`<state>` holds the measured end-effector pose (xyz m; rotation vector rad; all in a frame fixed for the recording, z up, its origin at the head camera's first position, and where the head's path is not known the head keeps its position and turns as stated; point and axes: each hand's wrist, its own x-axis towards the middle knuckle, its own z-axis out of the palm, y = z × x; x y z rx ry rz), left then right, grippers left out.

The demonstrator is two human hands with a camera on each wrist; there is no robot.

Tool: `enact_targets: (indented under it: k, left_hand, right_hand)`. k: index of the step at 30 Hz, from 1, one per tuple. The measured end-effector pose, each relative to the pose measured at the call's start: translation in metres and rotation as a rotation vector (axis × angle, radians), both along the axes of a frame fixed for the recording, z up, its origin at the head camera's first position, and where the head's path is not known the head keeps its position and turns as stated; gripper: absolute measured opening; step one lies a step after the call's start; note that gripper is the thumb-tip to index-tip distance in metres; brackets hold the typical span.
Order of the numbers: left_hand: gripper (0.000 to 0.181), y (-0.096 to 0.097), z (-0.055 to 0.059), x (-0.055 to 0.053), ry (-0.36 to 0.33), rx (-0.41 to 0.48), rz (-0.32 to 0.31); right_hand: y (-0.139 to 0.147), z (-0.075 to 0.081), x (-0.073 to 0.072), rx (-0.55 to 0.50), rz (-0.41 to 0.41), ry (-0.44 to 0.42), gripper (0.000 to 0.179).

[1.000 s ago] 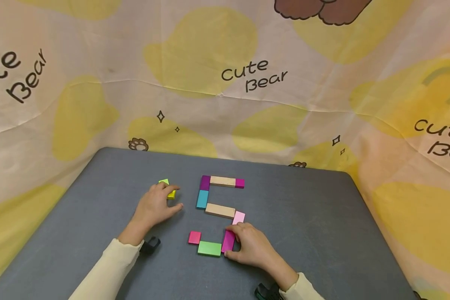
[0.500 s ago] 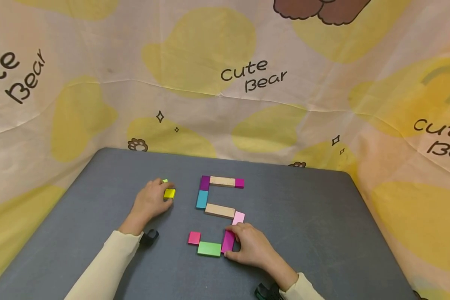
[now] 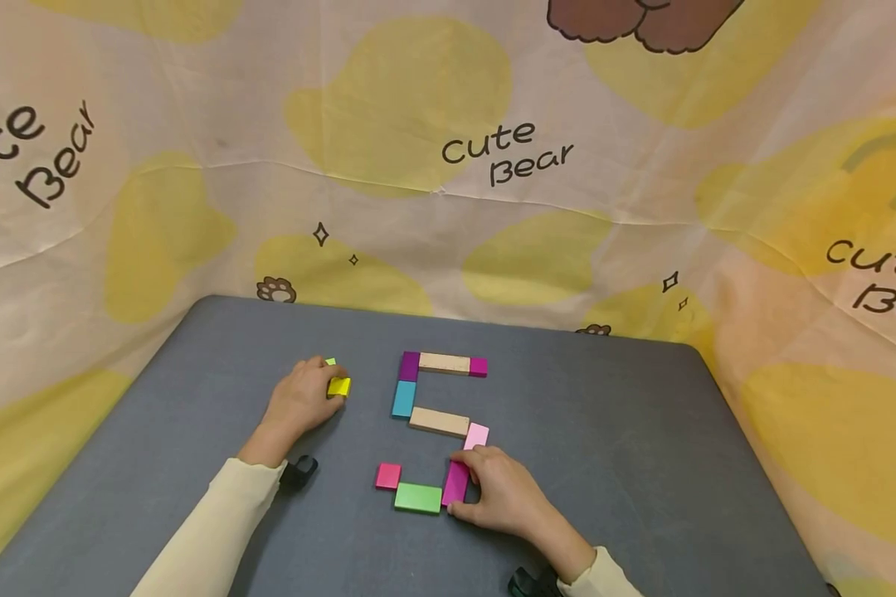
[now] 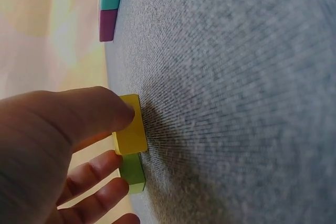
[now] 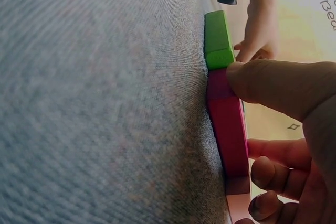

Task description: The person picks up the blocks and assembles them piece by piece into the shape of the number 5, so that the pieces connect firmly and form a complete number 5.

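Note:
My left hand (image 3: 304, 395) pinches a yellow block (image 3: 339, 387) at the left of the row. In the left wrist view the thumb lies on the near face of that yellow block (image 4: 131, 129), and a lime green block (image 4: 132, 172) sits right behind it, by the other fingers. My right hand (image 3: 499, 491) holds a magenta block (image 3: 455, 483) between thumb and fingertips, the block lying flat on the table. At one end of it is a pale pink block (image 3: 476, 435); by its other end lies a green block (image 3: 418, 498).
Wooden blocks form a shape like a 5 on the grey table (image 3: 627, 464): a hot pink block (image 3: 387, 476), a plain wood block (image 3: 440, 420), a blue block (image 3: 404, 399), a purple block (image 3: 409, 366), another plain block (image 3: 444, 363) and a small magenta one (image 3: 478, 367). A printed cloth (image 3: 388, 108) hangs behind.
The left hand's thumb and fingers have closed from a spread pose onto the yellow block, which now sits slightly turned. My right hand stays on the magenta block.

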<state>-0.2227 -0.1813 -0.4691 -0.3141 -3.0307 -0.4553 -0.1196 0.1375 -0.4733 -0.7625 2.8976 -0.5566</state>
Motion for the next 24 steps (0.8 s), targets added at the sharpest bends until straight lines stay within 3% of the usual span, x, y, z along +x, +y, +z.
enact_targets:
  k: [11,24]
  left_hand:
    - [0.034,-0.005,-0.001,0.006,0.026,0.007,-0.028]
    - [0.033,-0.001,-0.001,0.026,0.037,0.103,-0.105]
  right_hand:
    - [-0.001,-0.002,0.001,0.005,-0.005,-0.013,0.059]
    - [-0.001,0.001,0.0,0.004,-0.007,-0.016,0.059]
